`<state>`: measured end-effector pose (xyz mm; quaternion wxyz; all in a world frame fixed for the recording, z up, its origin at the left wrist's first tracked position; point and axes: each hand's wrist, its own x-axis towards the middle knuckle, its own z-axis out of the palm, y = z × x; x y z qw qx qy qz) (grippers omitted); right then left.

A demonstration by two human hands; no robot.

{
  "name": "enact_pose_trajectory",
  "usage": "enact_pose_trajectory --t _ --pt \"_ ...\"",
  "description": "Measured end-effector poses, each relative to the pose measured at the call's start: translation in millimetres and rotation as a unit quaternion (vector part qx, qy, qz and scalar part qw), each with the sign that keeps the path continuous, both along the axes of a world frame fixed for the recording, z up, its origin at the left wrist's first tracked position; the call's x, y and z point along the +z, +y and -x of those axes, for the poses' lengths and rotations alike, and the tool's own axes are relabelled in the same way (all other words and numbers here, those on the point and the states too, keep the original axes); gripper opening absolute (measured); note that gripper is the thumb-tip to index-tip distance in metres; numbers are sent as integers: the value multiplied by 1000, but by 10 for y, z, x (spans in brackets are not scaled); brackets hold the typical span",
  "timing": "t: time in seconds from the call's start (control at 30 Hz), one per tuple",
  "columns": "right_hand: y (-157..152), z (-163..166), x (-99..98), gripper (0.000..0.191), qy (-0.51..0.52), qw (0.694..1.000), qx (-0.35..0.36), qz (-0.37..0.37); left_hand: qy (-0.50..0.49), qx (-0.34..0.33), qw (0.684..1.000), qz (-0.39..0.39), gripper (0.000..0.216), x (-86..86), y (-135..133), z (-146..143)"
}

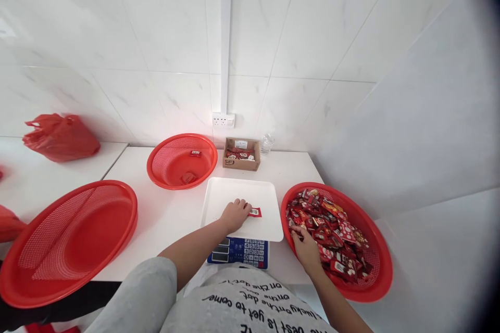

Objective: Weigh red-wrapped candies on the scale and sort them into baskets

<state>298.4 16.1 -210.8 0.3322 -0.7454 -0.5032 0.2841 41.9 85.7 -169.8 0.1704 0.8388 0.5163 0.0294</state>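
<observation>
My left hand [235,216] is over the white tray [222,190] of a weighing scale, with its curled fingers on the left end of a small red packet [255,212]. A pale printed label shows on the packet. At the left inner side of a red basket [380,281], my right hand [308,253] has its thumb and fingers drawn together. Whatever is between those fingertips is too small to make out. Heaped inside this basket are many small red snack packets [324,237]. The scale's blue keypad panel [238,254] shows below the tray.
A red basket [209,153] behind the tray holds a few packets. Beside it stand a cardboard box [241,165] with packets and a clear plastic container [267,143]. Another red basket [130,203] is at left. A red plastic bag [62,138] sits farther back by the tiled wall.
</observation>
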Motion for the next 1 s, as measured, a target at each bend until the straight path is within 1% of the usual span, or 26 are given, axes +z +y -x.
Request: enact_pose_trajectory --t 0.1,0.2,0.27,0.33,0.4,0.5,0.6,0.67,0.73,0.77,0.83,0.9,0.93,1.0 --pt "1 6 28 39 -4 1000 -1 14 -30 54 998 28 23 33 66 24" --pt "-6 15 47 40 -7 1000 -4 13 -80 125 988 52 22 67 103 102" --pt "-9 17 46 39 -3 1000 -6 11 -127 175 974 68 20 76 108 171" --pt "-8 14 37 37 0 1000 -8 7 -185 230 951 87 16 75 114 244" --pt "-2 10 28 38 1 1000 -7 10 -254 289 917 108 15 83 150 330" --pt "12 7 25 39 5 1000 -7 19 -365 382 839 129 18 180 313 529" --pt "23 13 34 39 5 1000 -12 22 -476 453 744 124 22 427 590 851" --pt "26 17 41 39 6 1000 -11 28 -546 475 679 124 29 634 771 1110" --pt "28 21 43 38 8 1000 -9 29 -597 479 630 135 37 809 896 1354" --pt "29 22 41 37 11 1000 -8 26 -612 484 609 141 42 868 929 1454" --pt "32 24 35 35 15 1000 -13 18 -628 499 577 154 49 914 937 1578" --pt "33 28 30 35 15 1000 -19 11 -631 512 557 172 49 878 874 1581" --pt "30 30 32 36 14 1000 -23 9 -631 512 553 185 46 842 819 1536" --pt "14 37 54 39 14 999 -37 -1 -632 492 557 220 37 760 663 1364"
